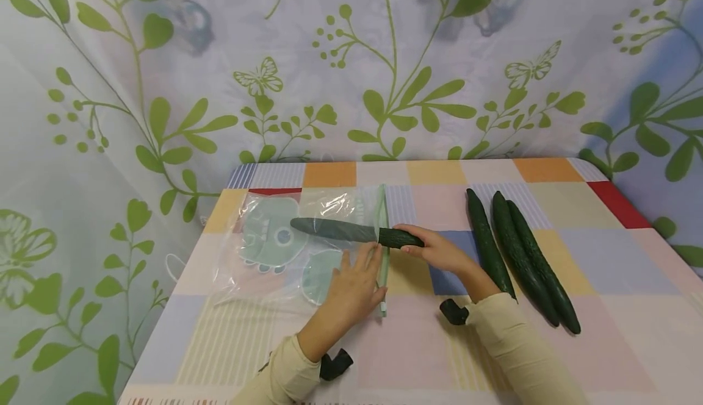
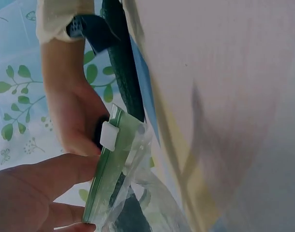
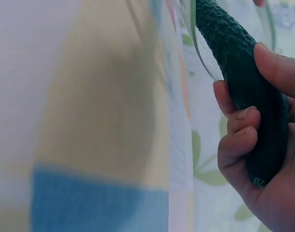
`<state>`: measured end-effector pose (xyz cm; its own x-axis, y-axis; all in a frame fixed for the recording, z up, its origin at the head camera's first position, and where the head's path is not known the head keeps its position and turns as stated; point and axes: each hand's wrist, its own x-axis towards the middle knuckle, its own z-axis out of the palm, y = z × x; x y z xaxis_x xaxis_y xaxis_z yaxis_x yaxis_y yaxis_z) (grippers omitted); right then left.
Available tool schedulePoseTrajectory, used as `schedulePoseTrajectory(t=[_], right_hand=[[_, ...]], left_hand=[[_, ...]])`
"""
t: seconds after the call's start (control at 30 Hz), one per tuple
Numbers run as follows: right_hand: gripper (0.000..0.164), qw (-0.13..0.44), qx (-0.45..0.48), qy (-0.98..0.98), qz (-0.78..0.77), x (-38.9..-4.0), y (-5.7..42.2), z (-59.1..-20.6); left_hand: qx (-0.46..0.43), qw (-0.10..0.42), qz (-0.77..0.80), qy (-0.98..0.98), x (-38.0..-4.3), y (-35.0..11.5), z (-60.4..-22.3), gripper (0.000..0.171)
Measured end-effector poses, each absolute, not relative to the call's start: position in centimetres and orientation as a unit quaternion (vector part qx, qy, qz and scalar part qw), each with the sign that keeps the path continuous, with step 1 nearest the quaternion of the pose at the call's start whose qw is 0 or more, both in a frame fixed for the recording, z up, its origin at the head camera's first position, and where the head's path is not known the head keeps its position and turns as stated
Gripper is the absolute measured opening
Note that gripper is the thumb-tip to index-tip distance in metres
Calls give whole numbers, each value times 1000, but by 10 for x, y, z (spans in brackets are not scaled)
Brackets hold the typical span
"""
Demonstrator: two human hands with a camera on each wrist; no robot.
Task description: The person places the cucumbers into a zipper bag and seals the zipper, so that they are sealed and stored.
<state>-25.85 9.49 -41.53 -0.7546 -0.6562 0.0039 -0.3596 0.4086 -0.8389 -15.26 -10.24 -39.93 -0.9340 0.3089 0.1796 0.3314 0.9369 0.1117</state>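
A clear zip bag (image 1: pixel 233 280) with pale green printed shapes lies on the table, its green-edged mouth facing right. My right hand (image 1: pixel 442 251) grips the end of a dark green cucumber (image 1: pixel 402 238). Most of that cucumber's length is inside the bag, seen through the plastic. In the right wrist view the fingers and thumb curl round the cucumber (image 3: pixel 244 72). At the bag's mouth, my left hand (image 1: pixel 354 289) pinches the edge. The left wrist view shows a white slider (image 2: pixel 109 135) on the green zip strip, just beyond the thumb and fingers.
Three more cucumbers lie side by side at the right: one on the left (image 1: pixel 486 240), one in the middle (image 1: pixel 519 258) and one on the right (image 1: pixel 544 265). A patchwork-patterned cloth (image 1: pixel 615 332) covers the table. Behind it hangs a leaf-print curtain (image 1: pixel 307 57).
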Motion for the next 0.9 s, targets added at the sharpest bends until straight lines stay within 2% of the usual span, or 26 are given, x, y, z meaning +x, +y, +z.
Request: schedulePoseTrajectory(t=[0.17,0.4,0.6,0.9], right_hand=[[51,176,-313,826,-434,-273,70,-412],[35,207,-313,811,-450,-290,44,-411],[50,221,-312,787,-484,-301,28,-419],[51,202,-316,798,-472,-311,7,-423]], left_hand=[[-170,83,-68,-980,-152,-103,-396,72],[-175,90,-70,-978,-153,-106,-395,71],[-173,74,-67,-980,-155,-108,-393,72],[-172,87,-62,-979,-156,-109,-394,73]])
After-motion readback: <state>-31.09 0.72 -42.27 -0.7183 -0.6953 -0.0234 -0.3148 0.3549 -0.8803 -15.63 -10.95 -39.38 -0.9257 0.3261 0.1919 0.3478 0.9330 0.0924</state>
